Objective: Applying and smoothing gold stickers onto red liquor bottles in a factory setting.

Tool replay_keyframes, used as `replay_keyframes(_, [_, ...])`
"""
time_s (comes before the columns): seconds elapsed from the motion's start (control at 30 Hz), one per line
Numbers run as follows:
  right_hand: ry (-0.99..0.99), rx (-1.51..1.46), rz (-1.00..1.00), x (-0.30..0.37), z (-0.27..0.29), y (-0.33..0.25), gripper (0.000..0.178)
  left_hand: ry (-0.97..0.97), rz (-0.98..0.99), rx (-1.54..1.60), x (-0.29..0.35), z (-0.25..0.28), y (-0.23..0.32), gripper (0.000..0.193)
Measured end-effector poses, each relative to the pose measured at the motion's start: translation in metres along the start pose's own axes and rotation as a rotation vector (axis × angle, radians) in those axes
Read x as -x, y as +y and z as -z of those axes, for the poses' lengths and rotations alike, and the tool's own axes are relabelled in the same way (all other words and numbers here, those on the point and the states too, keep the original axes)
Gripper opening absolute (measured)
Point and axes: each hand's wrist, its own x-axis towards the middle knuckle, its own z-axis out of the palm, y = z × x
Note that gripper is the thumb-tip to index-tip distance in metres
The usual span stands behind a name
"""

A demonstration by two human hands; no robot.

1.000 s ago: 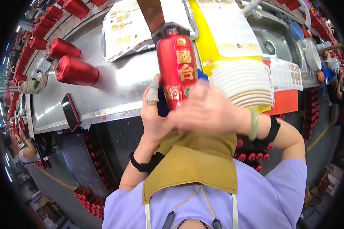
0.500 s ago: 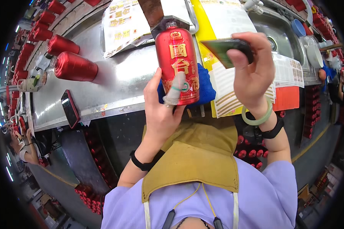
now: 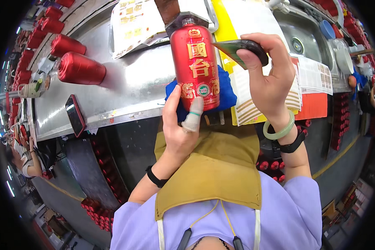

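Observation:
A glossy red bottle [image 3: 193, 64] with gold lettering and emblems lies over a bunched blue cloth [image 3: 228, 89], its neck pointing away from me. My left hand [image 3: 180, 131] holds the bottle's base, fingers along the left side. The thumb, wrapped in a whitish cover with a green band, presses on the front below a round green-and-white emblem. My right hand [image 3: 275, 77] grips a dark, wedge-shaped scraper [image 3: 236, 48] between thumb and fingers. Its pointed tip reaches the bottle's right edge; I cannot tell whether they touch. At the neck stands a brown-and-grey metal rest [image 3: 168, 11].
Two more red bottles [image 3: 81, 68] lie on the steel table at left, with a red-edged phone [image 3: 75, 116] near the front edge. Decal sheets [image 3: 133, 25] sit in a tray behind; printed sheets [image 3: 314, 75] lie at right beside a sink [image 3: 306, 31].
My left thumb has slid down the bottle, uncovering the round emblem. The bottle has shifted slightly up and right. My right hand has brought the scraper tip left to the bottle's edge.

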Motion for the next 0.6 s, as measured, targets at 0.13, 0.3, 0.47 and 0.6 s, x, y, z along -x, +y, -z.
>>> replay_keyframes(0.13, [0.020, -0.009, -0.041, -0.004, -0.008, 0.000, 0.020, -0.023, 0.374, 0.236, -0.009, -0.005, 0.028, 0.092])
replay_keyframes(0.3, [-0.024, 0.004, -0.027, 0.007, -0.007, 0.004, 0.023, 0.005, 0.300, 0.030, -0.019, -0.010, 0.044, 0.090])
replay_keyframes(0.47, [-0.270, 0.205, 0.268, 0.016, -0.007, -0.019, 0.023, 0.012, 0.243, 0.219, -0.018, 0.011, 0.018, 0.084])
replay_keyframes(0.6, [-0.468, -0.076, 0.338, 0.018, -0.011, -0.038, 0.020, 0.049, 0.254, 0.185, -0.023, 0.009, 0.004, 0.081])
